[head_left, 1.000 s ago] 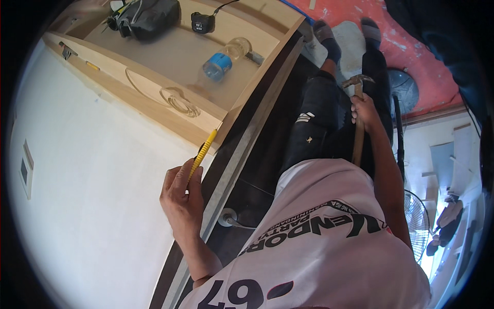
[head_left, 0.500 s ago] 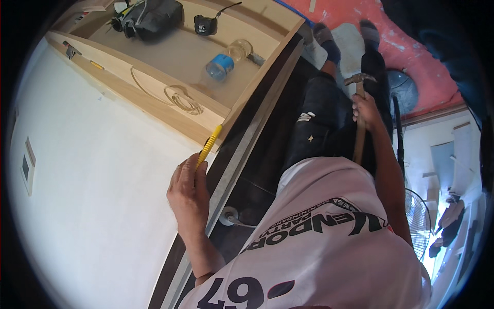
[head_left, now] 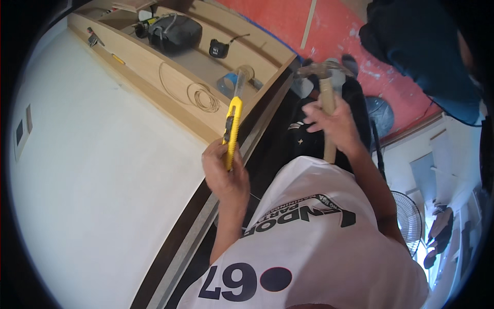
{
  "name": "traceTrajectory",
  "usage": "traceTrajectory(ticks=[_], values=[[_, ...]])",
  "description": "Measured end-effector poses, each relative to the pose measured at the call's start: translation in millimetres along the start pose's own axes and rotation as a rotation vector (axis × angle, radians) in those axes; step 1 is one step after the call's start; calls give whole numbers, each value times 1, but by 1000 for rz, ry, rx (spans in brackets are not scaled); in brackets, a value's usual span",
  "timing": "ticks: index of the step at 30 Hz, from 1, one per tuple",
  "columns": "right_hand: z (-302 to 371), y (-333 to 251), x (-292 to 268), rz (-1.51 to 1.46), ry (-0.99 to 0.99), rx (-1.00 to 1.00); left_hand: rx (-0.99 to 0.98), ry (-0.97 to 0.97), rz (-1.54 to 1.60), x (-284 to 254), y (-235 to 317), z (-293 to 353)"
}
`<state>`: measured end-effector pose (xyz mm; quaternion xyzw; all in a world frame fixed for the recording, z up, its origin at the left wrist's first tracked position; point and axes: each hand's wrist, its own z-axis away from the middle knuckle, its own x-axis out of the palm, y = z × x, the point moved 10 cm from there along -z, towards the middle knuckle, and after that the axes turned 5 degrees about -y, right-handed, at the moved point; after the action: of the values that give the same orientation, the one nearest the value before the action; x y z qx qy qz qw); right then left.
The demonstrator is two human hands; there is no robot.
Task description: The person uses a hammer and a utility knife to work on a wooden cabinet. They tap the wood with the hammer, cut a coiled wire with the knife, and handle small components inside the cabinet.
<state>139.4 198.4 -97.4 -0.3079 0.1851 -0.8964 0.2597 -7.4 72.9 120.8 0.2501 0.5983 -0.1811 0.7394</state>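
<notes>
My left hand is closed around a yellow utility knife, its tip pointing up and away from me beside the corner of a wooden box. In my right hand is a claw hammer, head uppermost, its wooden handle lying against the palm. Some fingers of that hand stretch out to the left, blurred by motion. The hammer's head is also smeared, over my legs and feet. Behind the knife, a clear plastic bottle with a blue label lies inside the box, partly hidden.
The open wooden box holds a black bag and a small black device. A thin coil lies along its side. A large white panel spans the left. A fan stands right; another person's dark clothing shows upper right.
My left hand has moved right with the knife, which now points more upright. The hammer has come left and nearer in my right hand, and some of that hand's fingers have loosened from the handle.
</notes>
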Motion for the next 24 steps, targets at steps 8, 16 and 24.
traceTrajectory(ticks=[8, 16, 24], values=[[43, -111, 97, 216, 16, -501, 144, 138, 288, 1, 52, -12], [66, -123, 99, 417, 54, -557, 190, 212, 500, -9, 67, 15], [99, -160, 110, 433, 179, -771, 220, 284, 487, -24, 81, 24]])
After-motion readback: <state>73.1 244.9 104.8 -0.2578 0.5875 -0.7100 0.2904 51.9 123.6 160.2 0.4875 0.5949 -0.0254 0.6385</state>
